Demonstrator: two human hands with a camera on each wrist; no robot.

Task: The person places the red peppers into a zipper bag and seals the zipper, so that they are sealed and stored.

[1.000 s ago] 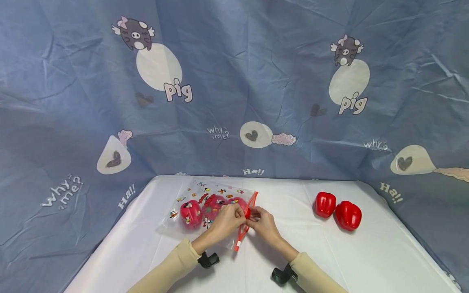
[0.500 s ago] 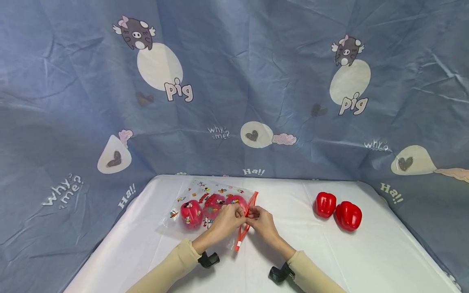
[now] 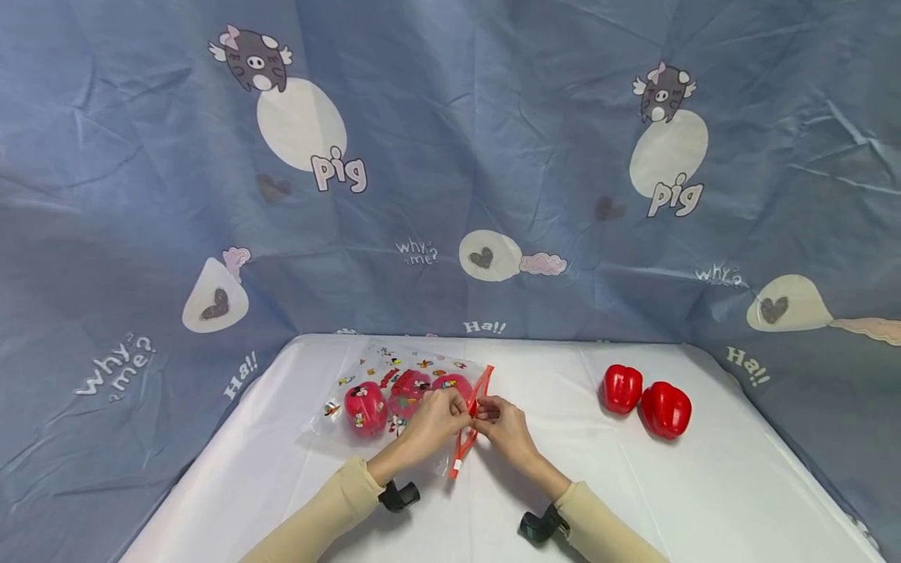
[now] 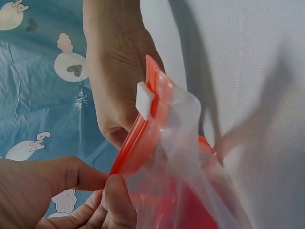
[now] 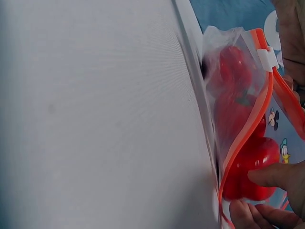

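In the head view a clear zip bag [image 3: 331,426] with cartoon prints and a red slider edge lies on the table, with several red bell peppers [image 3: 364,409] inside it. My left hand [image 3: 429,426] pinches the red edge of the bag between thumb and finger. At the bag's mouth, my right hand [image 3: 508,432] holds a red bell pepper [image 5: 255,157], thumb on its face and fingers below it. The white slider [image 4: 144,100] sits near one end of the edge. Part of that pepper is hidden by my hands in the head view.
Two more red bell peppers [image 3: 665,409] stand side by side on the right of the white table [image 3: 563,461]. Behind the table hangs a blue curtain [image 3: 394,297] with pig prints. A black wrist mount [image 3: 400,497] shows below each forearm.
The pepper at the bag's mouth shows less between my hands than a second ago, having gone further left into the bag. Both hands have stayed nearly in place.
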